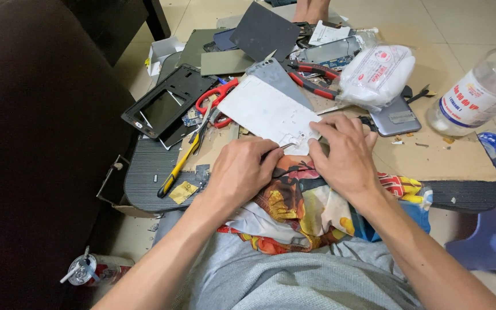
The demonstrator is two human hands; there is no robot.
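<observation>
A white plastic bag (376, 74) with a red round print lies at one o'clock, bulging and soft. At two o'clock a clear bottle (483, 92) lies tilted, wearing a white label (467, 102) with red and blue print. Just below it, at three o'clock, sits a small blue-and-white label (492, 141) on another bottle. At ten o'clock a black screen frame (166, 101) rests flat, its dark glass panel inside. A small white box (162, 53) stands at eleven o'clock. At seven o'clock a red-and-white can (96, 270) lies on the floor
</observation>
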